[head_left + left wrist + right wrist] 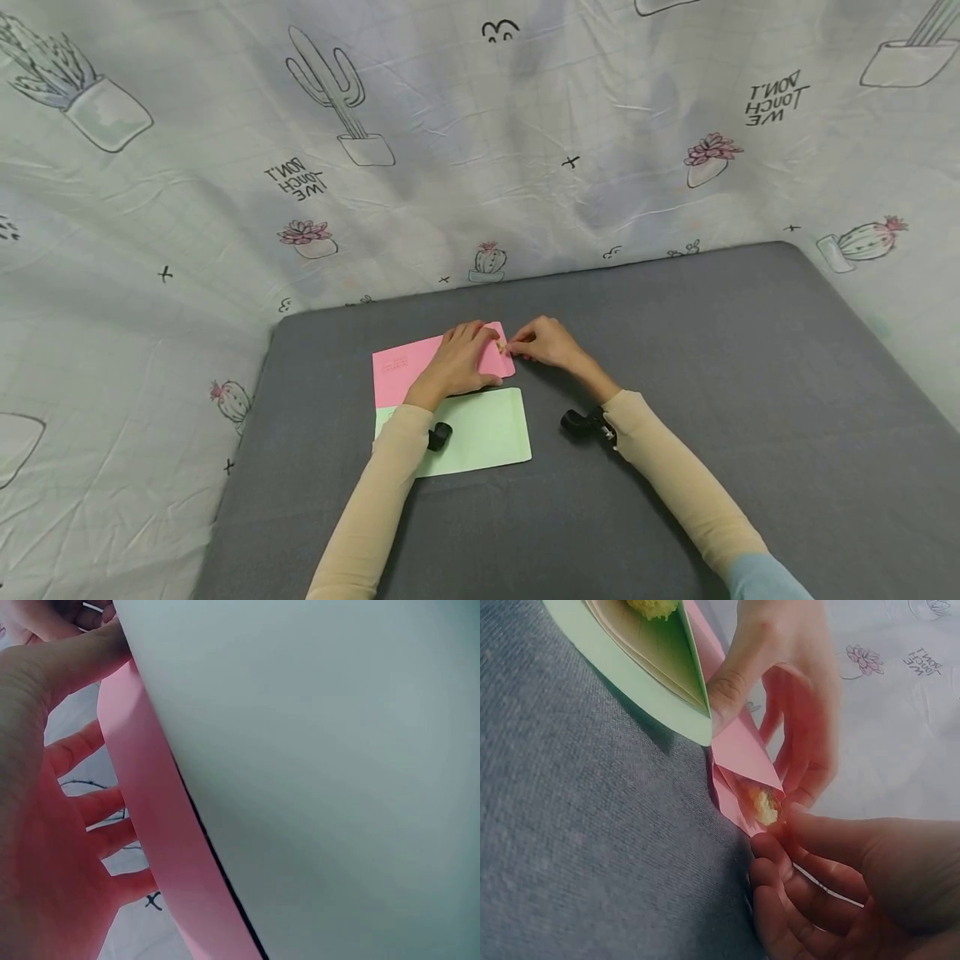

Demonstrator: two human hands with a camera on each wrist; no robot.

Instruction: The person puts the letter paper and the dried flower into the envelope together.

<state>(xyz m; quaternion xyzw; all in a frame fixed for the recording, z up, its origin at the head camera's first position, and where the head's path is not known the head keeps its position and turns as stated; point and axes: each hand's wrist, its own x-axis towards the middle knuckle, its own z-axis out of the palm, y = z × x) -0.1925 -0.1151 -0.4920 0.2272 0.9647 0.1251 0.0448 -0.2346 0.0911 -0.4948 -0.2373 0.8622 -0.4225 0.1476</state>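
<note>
On the grey table, a pink paper booklet (397, 375) with small print lies above a light green booklet (480, 429). My left hand (461, 358) spreads over the pink booklet and holds it between thumb and fingers, the thumb along its near edge. At the right end of the pink booklet a fold gapes, and a fuzzy yellow piece (763, 804) shows inside. My right hand (547, 342) pinches at this piece with thumb and forefinger; the fingertips partly hide it. Between the green booklet's cream layers sits another fuzzy yellow piece (652, 607).
A printed cloth (450, 167) with cactus drawings hangs behind and beside the grey table (712, 375). Black wrist cameras sit on both forearms, the left one (440, 437) over the green booklet and the right one (581, 423) over the table.
</note>
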